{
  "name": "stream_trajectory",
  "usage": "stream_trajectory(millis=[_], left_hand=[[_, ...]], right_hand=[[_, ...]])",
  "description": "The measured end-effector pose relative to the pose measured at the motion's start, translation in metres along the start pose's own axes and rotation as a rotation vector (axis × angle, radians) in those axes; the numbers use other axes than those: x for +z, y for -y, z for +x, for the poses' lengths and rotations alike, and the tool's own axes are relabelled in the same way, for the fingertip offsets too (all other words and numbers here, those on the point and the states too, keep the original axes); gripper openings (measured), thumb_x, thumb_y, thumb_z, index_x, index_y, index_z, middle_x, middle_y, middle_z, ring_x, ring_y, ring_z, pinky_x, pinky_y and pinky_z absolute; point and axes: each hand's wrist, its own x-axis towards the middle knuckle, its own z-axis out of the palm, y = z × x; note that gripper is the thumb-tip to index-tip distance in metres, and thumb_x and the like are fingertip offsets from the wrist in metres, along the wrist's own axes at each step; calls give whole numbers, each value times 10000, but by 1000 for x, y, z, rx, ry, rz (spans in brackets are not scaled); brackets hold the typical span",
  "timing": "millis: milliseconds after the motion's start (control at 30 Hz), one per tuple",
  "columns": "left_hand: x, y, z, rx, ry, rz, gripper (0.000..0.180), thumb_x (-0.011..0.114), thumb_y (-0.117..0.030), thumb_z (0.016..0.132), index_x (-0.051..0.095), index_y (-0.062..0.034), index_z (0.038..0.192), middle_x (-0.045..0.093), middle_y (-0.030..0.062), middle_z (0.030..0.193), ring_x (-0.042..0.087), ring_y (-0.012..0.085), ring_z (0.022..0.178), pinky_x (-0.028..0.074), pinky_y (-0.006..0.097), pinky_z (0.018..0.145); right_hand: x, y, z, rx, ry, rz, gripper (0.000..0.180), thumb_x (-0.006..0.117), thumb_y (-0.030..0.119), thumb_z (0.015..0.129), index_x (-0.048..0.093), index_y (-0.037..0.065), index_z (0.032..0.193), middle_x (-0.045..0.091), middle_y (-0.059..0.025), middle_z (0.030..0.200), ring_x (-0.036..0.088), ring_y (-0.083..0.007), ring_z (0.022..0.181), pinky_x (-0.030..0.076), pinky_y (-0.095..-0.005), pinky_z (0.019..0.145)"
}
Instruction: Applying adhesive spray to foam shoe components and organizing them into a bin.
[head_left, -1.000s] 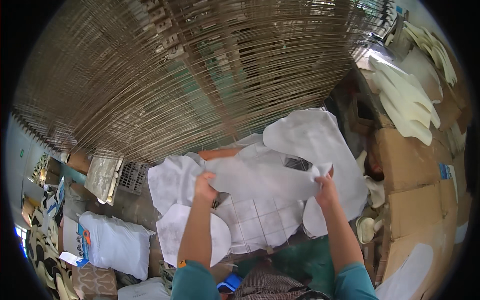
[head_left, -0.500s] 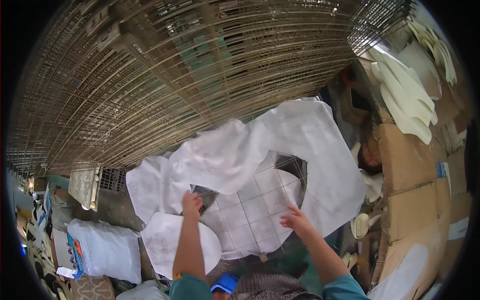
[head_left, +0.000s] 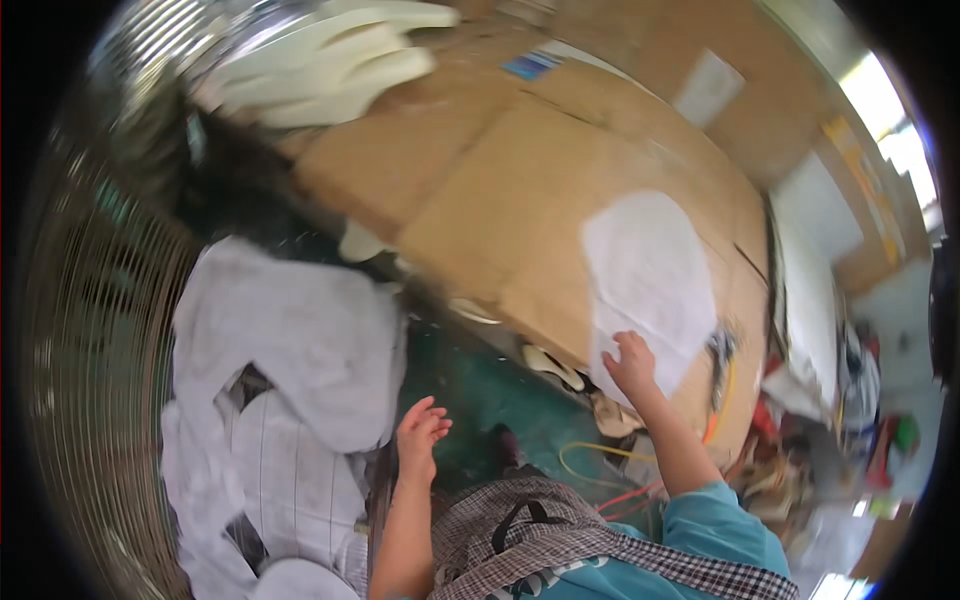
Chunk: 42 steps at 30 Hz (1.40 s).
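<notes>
Appears to be at the step of picking up the thin white rounded sheet, lying flat on the broad brown cardboard-covered table, by its near edge. Holds the bare right hand over the near-left corner of that sheet, with fingers and thumb spread and nothing gripped; cannot tell whether touching the material or just above it. Holds the bare left hand well apart from the table, over the dark green floor, with fingers loosely curled, separated and empty. Just to the left of that hand, large soft greyish-white sheets with dark gaps, spread beside tall brown wire racks. Near the right edge of the table, beside the rounded sheet, a small grey metal hand tool with a yellow hose. At the far-left corner, a pile of wavy cream pieces. Seems to call next for closing right thumb and fingers on the sheet's near edge, then lifting clear of the tool, preferably with left-hand support against sagging or folding.
</notes>
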Motion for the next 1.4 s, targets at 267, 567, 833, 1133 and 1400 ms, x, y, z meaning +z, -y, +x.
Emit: stream_trajectory(millis=[267, 567, 833, 1133, 1400], left_hand=[[216, 77, 15, -131, 369, 331, 313, 521, -79, 819, 507, -7, 1123, 601, 80, 893, 588, 140, 716, 465, 240, 645], [272, 140, 19, 478, 188, 1100, 110, 651, -95, 707, 588, -10, 738, 563, 138, 726, 560, 260, 698, 448, 331, 616], [192, 98, -1, -80, 119, 211, 147, 610, -56, 729, 578, -28, 870, 572, 20, 800, 526, 105, 713, 430, 258, 649], [66, 40, -42, 198, 34, -62, 147, 611, -76, 739, 574, -32, 875, 561, -2, 818, 505, 87, 756, 402, 227, 698], [-221, -47, -129, 499, -566, -264, 243, 553, -12, 766, 573, -19, 1009, 597, 68, 948, 566, 159, 868, 437, 278, 805]], right_hand=[[17, -108, -40, 102, -39, 88, 152, 627, 153, 678, 514, 60, 719, 549, -113, 727, 560, -299, 699, 459, -404, 595], [-36, -72, -30, 78, 215, 587, 107, 601, 155, 656, 562, 55, 650, 556, -132, 619, 575, -311, 617, 460, -383, 562], [12, -316, 15, 395, -30, -192, 356, 593, 283, 756, 586, -3, 966, 557, -219, 1070, 484, -342, 1067, 383, -436, 896], [-35, -102, 41, 332, 318, 1009, 63, 538, 70, 714, 523, 61, 654, 450, 11, 521, 430, -80, 459, 341, -220, 424], [14, 253, 39, 3, 752, 1409, 48, 546, 47, 742, 551, 86, 768, 486, 27, 647, 456, -76, 552, 368, -206, 501]])
